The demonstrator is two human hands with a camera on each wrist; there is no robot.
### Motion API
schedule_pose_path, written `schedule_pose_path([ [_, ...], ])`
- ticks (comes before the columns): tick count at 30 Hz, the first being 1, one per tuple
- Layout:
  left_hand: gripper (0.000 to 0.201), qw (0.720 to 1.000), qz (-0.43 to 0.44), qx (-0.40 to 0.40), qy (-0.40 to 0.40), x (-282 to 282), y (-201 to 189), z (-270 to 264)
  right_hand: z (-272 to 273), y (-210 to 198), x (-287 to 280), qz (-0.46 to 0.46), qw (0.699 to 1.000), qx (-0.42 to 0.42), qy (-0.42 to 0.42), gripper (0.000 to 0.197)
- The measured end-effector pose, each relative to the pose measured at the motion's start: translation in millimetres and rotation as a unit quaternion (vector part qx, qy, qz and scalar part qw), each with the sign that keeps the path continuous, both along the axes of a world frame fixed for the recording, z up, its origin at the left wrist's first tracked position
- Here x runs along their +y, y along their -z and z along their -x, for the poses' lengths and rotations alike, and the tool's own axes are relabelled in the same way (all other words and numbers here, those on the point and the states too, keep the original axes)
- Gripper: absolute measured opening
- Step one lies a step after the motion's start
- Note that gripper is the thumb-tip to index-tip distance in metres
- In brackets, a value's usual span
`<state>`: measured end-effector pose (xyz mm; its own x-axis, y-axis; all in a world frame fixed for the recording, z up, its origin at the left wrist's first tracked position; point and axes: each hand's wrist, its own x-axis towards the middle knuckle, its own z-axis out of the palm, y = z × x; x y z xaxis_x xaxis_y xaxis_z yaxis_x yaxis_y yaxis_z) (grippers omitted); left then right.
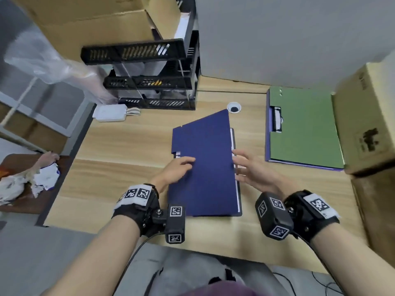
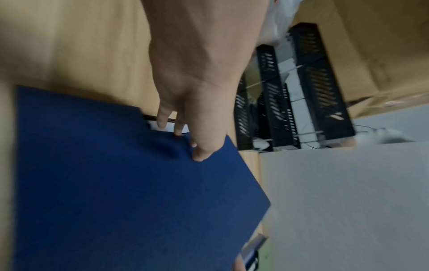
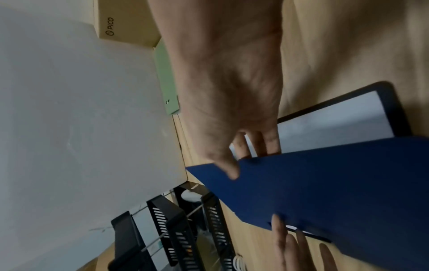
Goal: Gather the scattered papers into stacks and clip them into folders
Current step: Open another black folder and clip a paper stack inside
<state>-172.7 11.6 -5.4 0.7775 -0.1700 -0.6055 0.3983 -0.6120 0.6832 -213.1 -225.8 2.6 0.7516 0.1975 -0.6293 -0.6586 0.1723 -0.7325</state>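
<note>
A dark blue folder (image 1: 205, 167) lies in the middle of the wooden desk (image 1: 128, 146), its cover (image 3: 325, 183) tilted up over white papers (image 3: 336, 119) inside. My left hand (image 1: 186, 165) rests with straight fingers on the cover's left edge (image 2: 192, 146). At the cover's right edge is my right hand (image 1: 237, 165): its straight fingers (image 3: 262, 144) reach under the edge and the thumb lies over it. A second folder (image 1: 303, 129), green inside with a metal clip (image 1: 276, 119) on its left side, lies open at the right.
A black tiered tray rack (image 1: 149, 82) stands at the back left, with a white charger (image 1: 111, 113) in front of it. Cardboard boxes (image 1: 367, 124) line the desk's right edge. A cable hole (image 1: 234, 107) sits behind the blue folder. A grey partition (image 1: 277, 39) closes the back.
</note>
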Motion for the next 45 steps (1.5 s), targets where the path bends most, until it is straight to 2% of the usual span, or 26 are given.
schedule_pose_path([
  [2, 0.04, 0.999, -0.032, 0.012, -0.031, 5.1, 16.6, 9.6, 10.9, 13.2, -3.0, 0.083, 0.996, -0.006, -0.014, 0.044],
  [4, 0.039, 0.995, -0.057, 0.017, -0.077, 16.9, 31.0, 15.4, 20.8, 23.2, -3.3, 0.142, 0.989, -0.014, -0.028, 0.052],
  [6, 0.031, 0.992, -0.053, 0.023, -0.112, 28.2, 39.3, 19.3, 27.9, 32.5, -3.9, 0.18, 0.984, -0.004, -0.017, 0.052],
  [11, 0.014, 0.989, -0.042, 0.013, -0.144, 43.9, 46.8, 26.2, 33.0, 55.6, -4.9, 0.244, 0.966, 0.072, 0.042, 0.046],
  [14, 0.027, 0.987, -0.019, 0.035, -0.158, 46.6, 50.7, 25.2, 32.4, 57.9, 7.9, 0.199, 0.974, 0.1, 0.05, 0.046],
  [15, 0.026, 0.986, -0.012, 0.045, -0.162, 47.7, 52.9, 24.6, 31.7, 57.5, 13.6, 0.183, 0.976, 0.107, 0.053, 0.043],
  [17, 0.009, 0.984, -0.002, 0.054, -0.171, 50.4, 53.5, 23.3, 31.3, 55.6, 22.7, 0.172, 0.976, 0.114, 0.068, 0.035],
  [20, 0.04, 0.98, -0.003, 0.094, -0.176, 63.8, 65.9, 23.2, 34.5, 55.5, 30.7, 0.167, 0.971, 0.126, 0.114, 0.023],
  [21, 0.038, 0.98, 0.005, 0.1, -0.169, 68.7, 68.7, 23.6, 36.6, 57.7, 33.3, 0.166, 0.969, 0.13, 0.127, 0.019],
  [23, 0.012, 0.982, 0.018, 0.115, -0.151, 78.7, 69.2, 24.5, 41.3, 66.7, 39.8, 0.165, 0.967, 0.128, 0.143, 0.025],
  [25, 0.01, 0.981, 0.03, 0.13, -0.144, 89.3, 68.9, 21.8, 43.9, 73.5, 49.0, 0.174, 0.968, 0.117, 0.134, 0.031],
  [27, 0.009, 0.976, 0.08, 0.147, -0.139, 95.1, 63.1, 17.8, 46.2, 70.6, 56.3, 0.182, 0.97, 0.107, 0.12, 0.023],
  [30, 0.035, 0.961, 0.181, 0.132, -0.164, 96.9, 53.1, 10.7, 50.5, 66.1, 61.8, 0.175, 0.973, 0.1, 0.108, 0.023],
  [32, 0.038, 0.958, 0.217, 0.107, -0.151, 90.5, 41.4, 4.8, 52.5, 64.4, 63.0, 0.154, 0.976, 0.102, 0.112, 0.029],
  [38, 0.028, 0.946, 0.285, 0.061, -0.144, 50.6, 11.9, -21.0, 44.4, 36.9, 34.9, 0.112, 0.966, 0.049, 0.229, 0.01],
  [42, 0.029, 0.936, 0.319, 0.039, -0.145, 5.8, -0.4, -43.2, 36.4, 17.6, -1.0, 0.088, 0.961, 0.006, 0.261, 0.011],
  [45, 0.028, 0.929, 0.34, 0.019, -0.145, -34.2, -10.3, -57.3, 38.6, 11.9, -25.1, 0.074, 0.95, 0.006, 0.304, 0.01],
])
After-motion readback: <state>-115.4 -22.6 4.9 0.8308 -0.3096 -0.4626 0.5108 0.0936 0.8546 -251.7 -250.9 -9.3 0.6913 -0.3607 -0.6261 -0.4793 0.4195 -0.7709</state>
